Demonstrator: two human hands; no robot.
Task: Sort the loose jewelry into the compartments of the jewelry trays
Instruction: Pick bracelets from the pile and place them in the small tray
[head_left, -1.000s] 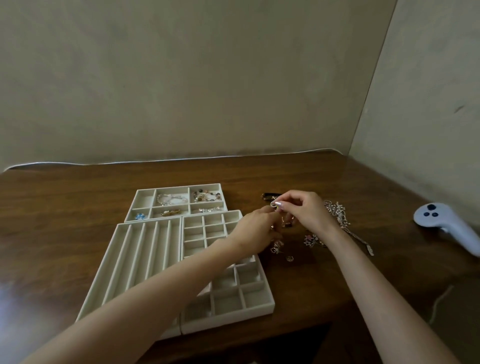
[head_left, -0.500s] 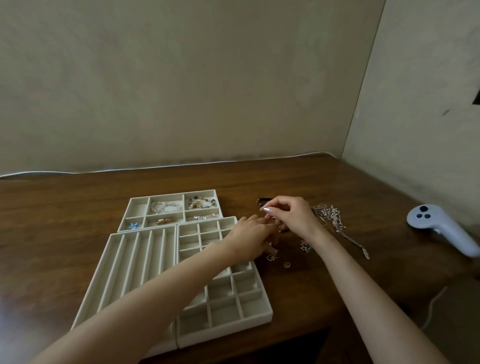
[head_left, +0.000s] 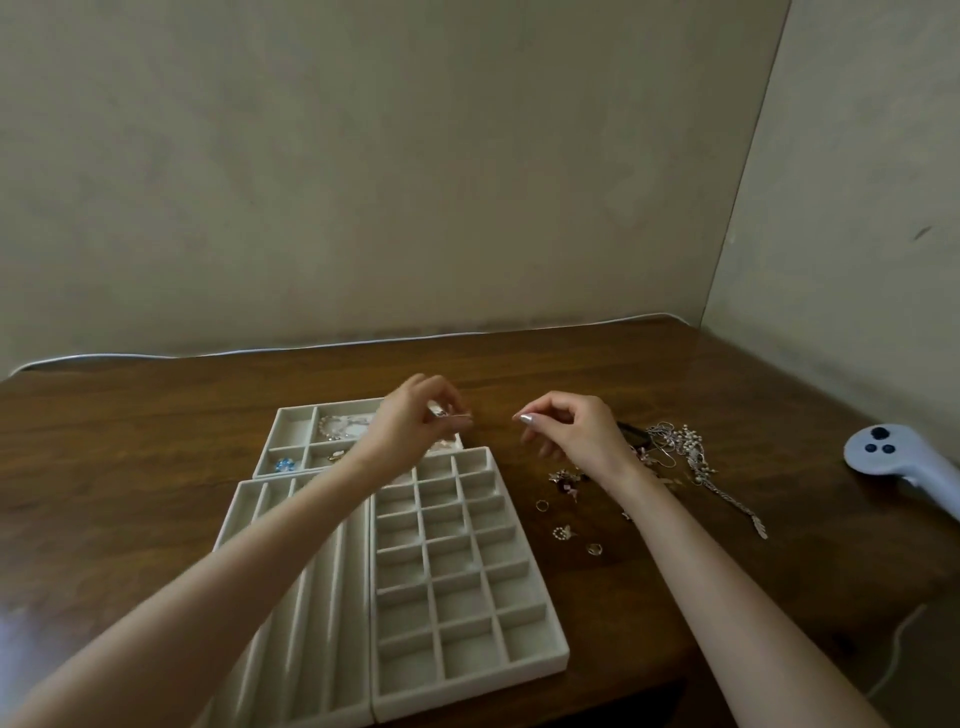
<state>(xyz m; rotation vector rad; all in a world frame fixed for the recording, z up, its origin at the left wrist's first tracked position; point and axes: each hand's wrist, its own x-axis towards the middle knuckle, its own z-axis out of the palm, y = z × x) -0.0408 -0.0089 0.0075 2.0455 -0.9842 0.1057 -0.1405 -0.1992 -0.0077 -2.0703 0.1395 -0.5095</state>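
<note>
One table: dark brown wood, set into the corner of the room, glossy near its left edge.
Walls: a plain beige back wall and a side wall meet at the right.
Cable: thin and white, lying along the table's far edge.
Controller: white with dark buttons, at the table's right edge, well apart from the trays.
Back tray: pale and lined. A blue piece lies in its front-left compartment, a beaded strand in the back compartment beside the left one, and a small gold-toned piece in front of that.
Slotted tray: long narrow channels, just in front of the back tray, largely crossed by the left forearm.
Grid tray: many small square compartments, touching the slotted tray's right side.
Left hand: held over the right part of the back tray, thumb and fingertips pinching a small silvery piece.
Right hand: raised over the table right of the trays, fingers curled and forefinger tip meeting the thumb. Whether it pinches anything is too fine to tell.
Loose jewelry: a tangle of silver chains right of the right hand, with small rings and charms between that hand and the grid tray.
</note>
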